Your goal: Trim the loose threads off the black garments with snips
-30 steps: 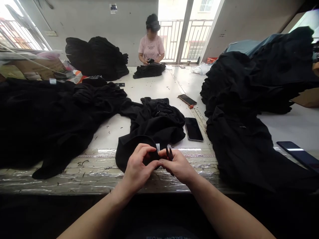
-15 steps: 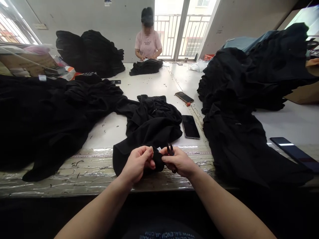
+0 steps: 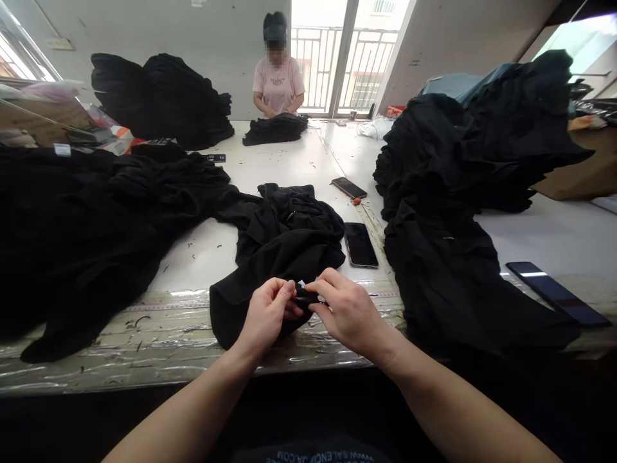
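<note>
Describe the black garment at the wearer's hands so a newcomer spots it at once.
On the white table, find the near edge between the black heap on the left and the tall pile on the right. The garment lies crumpled there, just left of a dark phone. Unlike the cloth either side, it is pinched in the wearer's left hand.

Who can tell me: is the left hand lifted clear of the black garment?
No, the left hand is pinching part of the black garment.

Lit by daylight through a far window (image 3: pixel 338 58) and a left window (image 3: pixel 15 54): a grey wall (image 3: pixel 231 38), beyond a white table (image 3: pixel 267 166) with clear plastic (image 3: pixel 144 357) along its near edge.
</note>
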Action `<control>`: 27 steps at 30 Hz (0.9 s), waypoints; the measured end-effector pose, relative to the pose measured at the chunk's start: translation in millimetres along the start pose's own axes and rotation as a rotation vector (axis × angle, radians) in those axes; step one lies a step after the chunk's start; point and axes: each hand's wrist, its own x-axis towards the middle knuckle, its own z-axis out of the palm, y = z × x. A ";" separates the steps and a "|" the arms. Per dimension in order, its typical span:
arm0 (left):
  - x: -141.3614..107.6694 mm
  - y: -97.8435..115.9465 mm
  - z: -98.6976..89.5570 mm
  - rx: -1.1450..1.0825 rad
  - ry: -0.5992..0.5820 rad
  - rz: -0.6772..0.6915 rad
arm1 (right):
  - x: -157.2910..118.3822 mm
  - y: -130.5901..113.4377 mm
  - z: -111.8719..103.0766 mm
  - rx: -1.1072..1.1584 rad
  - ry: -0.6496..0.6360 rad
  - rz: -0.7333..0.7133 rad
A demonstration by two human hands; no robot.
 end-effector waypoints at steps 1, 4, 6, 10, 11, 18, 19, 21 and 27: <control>-0.9 0.3 0.2 0.011 0.006 0.015 | -0.3 -1.2 1.1 -0.043 -0.008 -0.005; -2.6 1.8 1.1 0.055 0.010 0.045 | -0.6 -2.5 4.2 -0.119 -0.014 -0.005; -2.5 2.2 2.6 0.089 0.003 0.056 | -1.1 -2.3 5.7 -0.133 -0.015 0.005; -8.2 -1.1 4.6 0.112 0.012 0.046 | -3.9 1.3 8.0 -0.045 -0.008 0.045; -13.1 -2.3 2.6 0.128 0.017 0.052 | -4.8 3.6 7.8 0.005 0.008 0.061; -62.0 -0.2 -76.8 0.377 -0.439 -0.121 | 8.8 43.8 -13.0 0.188 0.275 0.245; -62.7 1.7 -92.6 0.365 -0.338 -0.198 | 17.0 51.5 -15.1 0.198 0.322 0.282; -56.2 3.7 -116.9 0.291 -0.013 -0.313 | 38.9 65.9 -13.6 0.202 0.412 0.328; -3.8 -13.5 -113.0 -0.035 0.216 -0.461 | 108.7 81.8 27.7 0.121 0.189 0.187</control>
